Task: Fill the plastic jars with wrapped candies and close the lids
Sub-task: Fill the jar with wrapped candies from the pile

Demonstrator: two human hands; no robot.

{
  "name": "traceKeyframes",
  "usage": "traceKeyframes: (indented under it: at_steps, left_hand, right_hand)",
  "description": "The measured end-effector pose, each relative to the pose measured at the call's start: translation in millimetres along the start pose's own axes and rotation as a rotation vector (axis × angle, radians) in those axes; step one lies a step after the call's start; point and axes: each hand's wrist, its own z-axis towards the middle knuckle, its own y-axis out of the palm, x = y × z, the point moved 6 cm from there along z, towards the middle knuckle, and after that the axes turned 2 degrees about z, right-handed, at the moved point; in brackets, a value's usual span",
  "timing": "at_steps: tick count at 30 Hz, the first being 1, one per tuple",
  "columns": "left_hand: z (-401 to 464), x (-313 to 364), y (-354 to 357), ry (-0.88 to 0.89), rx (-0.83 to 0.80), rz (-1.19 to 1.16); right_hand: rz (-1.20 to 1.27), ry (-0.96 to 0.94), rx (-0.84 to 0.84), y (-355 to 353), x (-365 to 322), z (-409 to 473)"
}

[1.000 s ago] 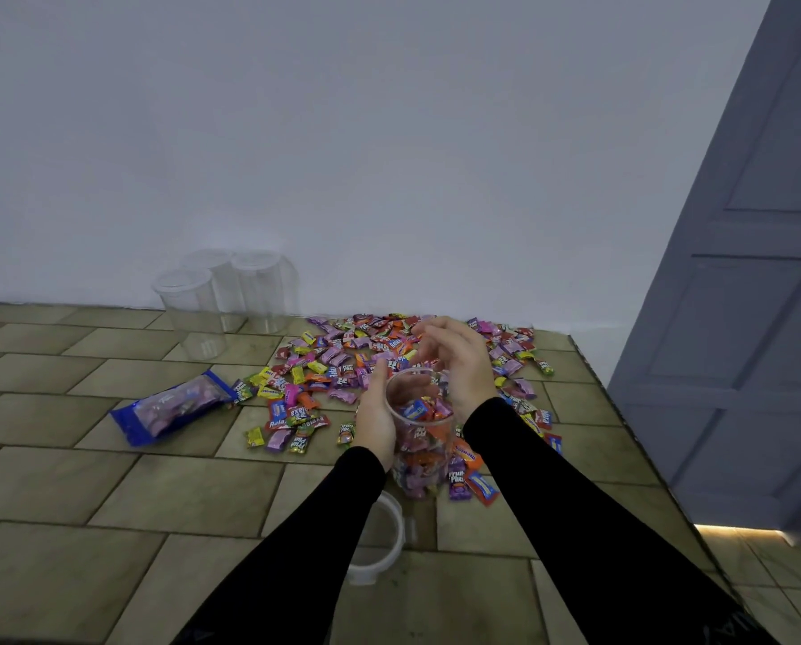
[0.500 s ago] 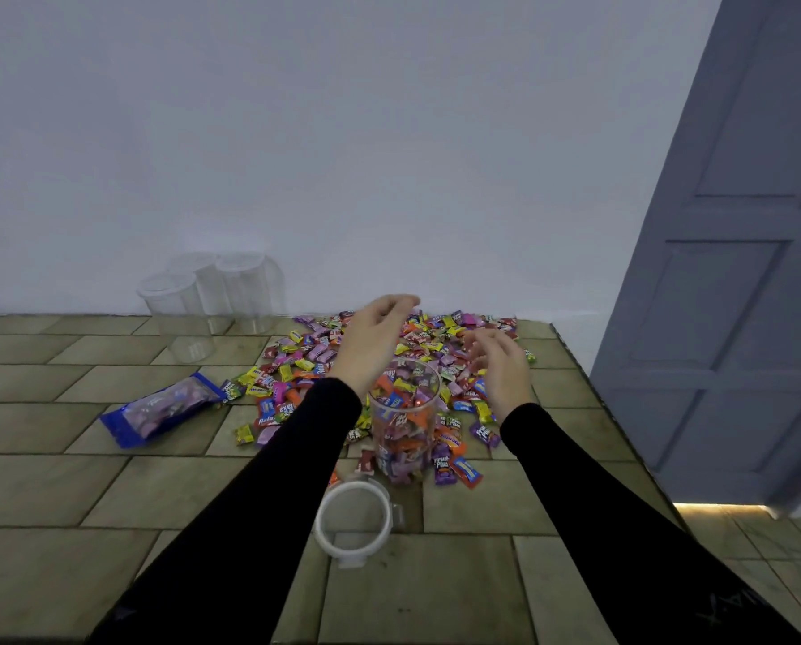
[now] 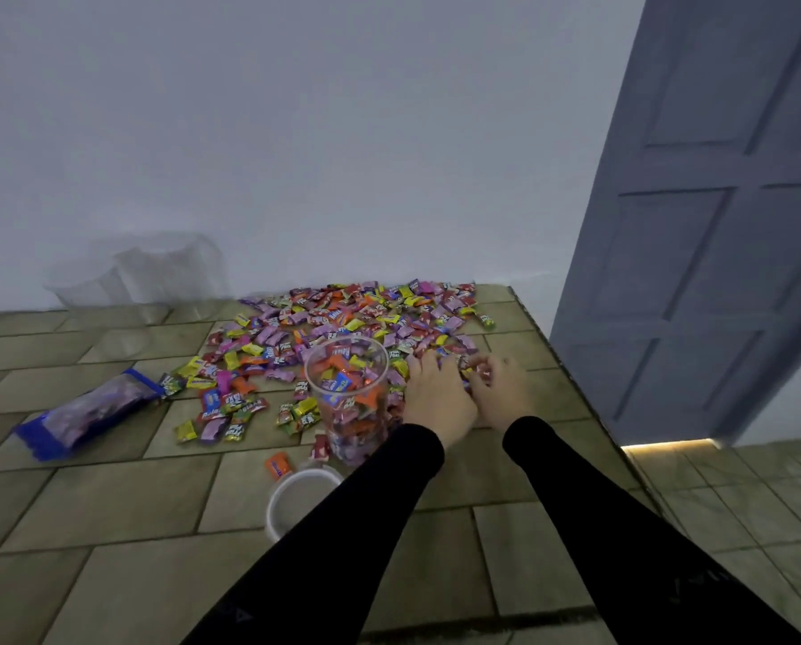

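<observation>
Head view: the left hand [image 3: 435, 393] and right hand [image 3: 500, 393] lie side by side on the right part of the candy pile [image 3: 342, 318], fingers curled down around wrapped sweets. Just to their left stands the open clear jar [image 3: 347, 388], partly full, its white lid [image 3: 296, 498] lying on the tiled surface [image 3: 110, 505] nearer the person. Blurred empty jars [image 3: 156, 277] stand by the wall, a blue bag [image 3: 86, 412] at left.

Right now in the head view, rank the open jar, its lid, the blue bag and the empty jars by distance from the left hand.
1. Open jar, just left of the left hand.
2. Lid, nearer the camera, lower left.
3. Blue bag, far left.
4. Empty jars, back left by the wall.
</observation>
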Motion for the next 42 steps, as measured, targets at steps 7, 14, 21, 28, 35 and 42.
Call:
traceKeyframes:
  at_steps: [7,14,21,28,35,42]
  left_hand:
    - [12,-23,39,-0.123,-0.085,0.139]
    - [40,-36,50,-0.203,-0.023,0.115]
    - [59,-48,58,-0.274,0.06,0.109]
    - [75,-46,57,-0.325,0.127,0.02]
    - [79,-52,49,-0.296,0.207,-0.043]
    - [76,-49,43,-0.267,0.267,-0.104]
  right_hand:
    - [-0.372,-0.083,-0.045,14,11,7]
    - [-0.436,-0.174,-0.218,36,21,38]
    - [-0.563,-0.259,-0.278,53,16,60]
    - [-0.653,-0.31,-0.228,63,13,72]
    - [-0.51,-0.301,-0.195,59,10,70]
    - [-0.372,-0.189,-0.171,50,1,71]
